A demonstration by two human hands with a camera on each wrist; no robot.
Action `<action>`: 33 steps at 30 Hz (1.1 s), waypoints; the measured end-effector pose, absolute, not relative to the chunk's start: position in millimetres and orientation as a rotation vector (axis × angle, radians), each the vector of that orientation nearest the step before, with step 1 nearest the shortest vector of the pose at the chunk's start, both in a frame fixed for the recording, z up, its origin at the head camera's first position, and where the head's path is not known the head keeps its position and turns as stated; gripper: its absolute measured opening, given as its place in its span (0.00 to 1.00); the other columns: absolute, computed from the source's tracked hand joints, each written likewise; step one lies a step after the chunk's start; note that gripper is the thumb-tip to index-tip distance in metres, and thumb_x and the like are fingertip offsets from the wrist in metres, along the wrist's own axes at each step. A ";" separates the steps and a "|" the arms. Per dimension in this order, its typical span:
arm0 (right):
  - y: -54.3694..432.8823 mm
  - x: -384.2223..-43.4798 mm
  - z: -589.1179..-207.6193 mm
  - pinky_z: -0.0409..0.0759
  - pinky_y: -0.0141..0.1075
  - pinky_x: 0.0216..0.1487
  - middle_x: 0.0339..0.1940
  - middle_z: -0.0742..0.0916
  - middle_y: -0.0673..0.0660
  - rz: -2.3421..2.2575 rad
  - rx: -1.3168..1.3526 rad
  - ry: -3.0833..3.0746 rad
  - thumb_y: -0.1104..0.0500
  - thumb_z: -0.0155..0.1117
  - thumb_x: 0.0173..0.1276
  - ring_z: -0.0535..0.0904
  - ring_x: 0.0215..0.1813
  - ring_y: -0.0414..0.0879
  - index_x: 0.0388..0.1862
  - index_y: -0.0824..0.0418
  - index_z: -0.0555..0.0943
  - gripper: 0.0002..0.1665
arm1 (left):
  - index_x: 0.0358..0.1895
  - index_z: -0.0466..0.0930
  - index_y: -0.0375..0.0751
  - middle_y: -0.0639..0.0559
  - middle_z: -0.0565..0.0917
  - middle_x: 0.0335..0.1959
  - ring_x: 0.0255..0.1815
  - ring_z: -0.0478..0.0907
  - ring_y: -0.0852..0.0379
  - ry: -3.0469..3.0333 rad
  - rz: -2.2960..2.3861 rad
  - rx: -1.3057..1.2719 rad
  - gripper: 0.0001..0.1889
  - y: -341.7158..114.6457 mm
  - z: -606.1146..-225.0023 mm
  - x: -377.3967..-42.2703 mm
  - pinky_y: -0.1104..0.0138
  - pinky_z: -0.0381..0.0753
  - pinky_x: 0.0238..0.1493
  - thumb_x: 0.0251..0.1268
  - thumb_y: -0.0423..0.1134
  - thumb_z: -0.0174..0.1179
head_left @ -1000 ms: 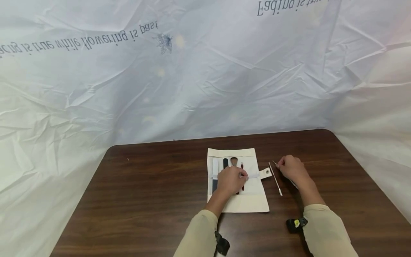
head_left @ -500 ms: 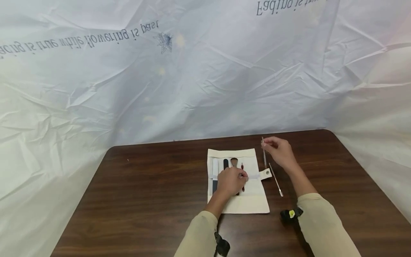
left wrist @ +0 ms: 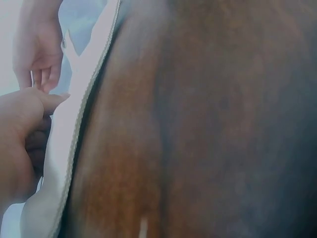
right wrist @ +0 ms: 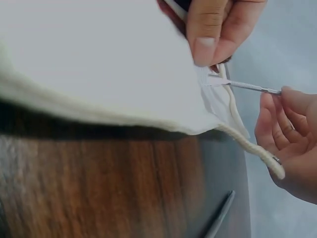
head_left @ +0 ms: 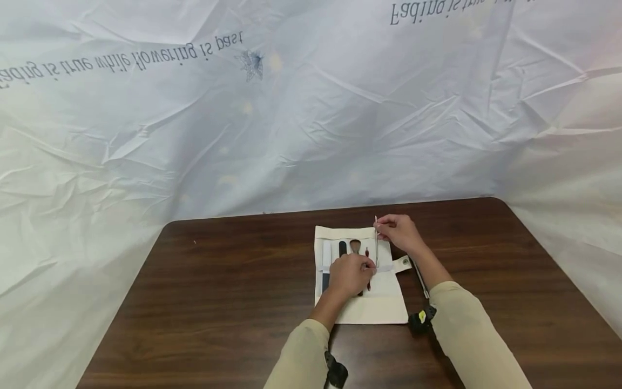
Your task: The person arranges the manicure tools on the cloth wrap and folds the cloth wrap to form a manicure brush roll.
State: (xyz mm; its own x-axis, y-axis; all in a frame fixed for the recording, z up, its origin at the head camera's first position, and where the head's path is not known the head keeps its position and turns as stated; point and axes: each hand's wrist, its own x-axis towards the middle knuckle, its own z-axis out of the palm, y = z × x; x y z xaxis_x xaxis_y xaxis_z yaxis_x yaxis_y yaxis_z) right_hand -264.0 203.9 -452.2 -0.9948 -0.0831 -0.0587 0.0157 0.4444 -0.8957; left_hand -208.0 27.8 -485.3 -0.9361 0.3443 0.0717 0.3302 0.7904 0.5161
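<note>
A cream fabric tool case [head_left: 371, 310] lies unfolded on the table. My left hand [head_left: 350, 273] rests over it and pinches the white elastic band [head_left: 386, 267] across its middle. My right hand [head_left: 399, 232] pinches the upper end of a slim metal tool [right wrist: 252, 87], which has a textured handle and a flat tip. That tip is at the band, right beside the left thumb, in the right wrist view. Whether it has passed under the band I cannot tell. A dark red double-ended tool [head_left: 367, 253] sits under the band. The left hand covers part of the case.
Left of it in the case are a loop-headed tool [head_left: 355, 246], a black strip [head_left: 342, 247] and a white strip [head_left: 326, 251]. A snap tab [head_left: 401, 263] sticks out right. Another metal tool [head_left: 419, 278] lies on the brown table [head_left: 233, 302], partly under the right forearm.
My right hand has lifted the slim metal tool from the table on the right, turned it upright and carried it left over the case. My left hand has stayed at the band.
</note>
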 end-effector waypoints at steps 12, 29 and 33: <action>204.1 -270.2 -449.6 0.83 0.30 0.33 0.25 0.88 0.54 -1.343 0.006 2.399 0.64 0.58 0.74 0.83 0.26 0.36 0.50 0.77 0.82 0.16 | 0.35 0.91 0.57 0.64 0.84 0.18 0.23 0.78 0.67 2.956 0.901 0.538 0.06 31.5 -487.6 -221.3 0.71 0.68 0.25 0.67 0.46 0.65; 202.9 -266.5 -451.5 0.83 0.31 0.30 0.19 0.87 0.53 -1.174 0.001 2.492 0.63 0.64 0.71 0.82 0.22 0.38 0.37 0.70 0.87 0.10 | 0.33 0.91 0.59 0.64 0.87 0.22 0.27 0.82 0.63 3.013 0.801 0.508 0.06 35.9 -487.8 -223.6 0.69 0.71 0.26 0.67 0.45 0.65; 215.5 -263.0 -450.4 0.84 0.34 0.33 0.25 0.89 0.57 -1.194 -0.064 2.621 0.62 0.62 0.73 0.84 0.27 0.40 0.41 0.71 0.87 0.12 | 0.34 0.91 0.58 0.64 0.86 0.21 0.24 0.81 0.64 3.015 0.793 0.495 0.06 35.2 -487.5 -222.2 0.69 0.70 0.25 0.68 0.46 0.65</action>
State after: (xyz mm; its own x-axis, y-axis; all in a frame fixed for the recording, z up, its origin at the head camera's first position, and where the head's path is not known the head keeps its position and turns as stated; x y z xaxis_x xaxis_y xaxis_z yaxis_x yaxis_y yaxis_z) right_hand -263.0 215.5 -450.4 -0.9653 -0.1463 -0.2163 0.0671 0.6616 -0.7469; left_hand -222.2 35.2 -487.5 -0.9508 0.2956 0.0930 0.3031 0.8248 0.4773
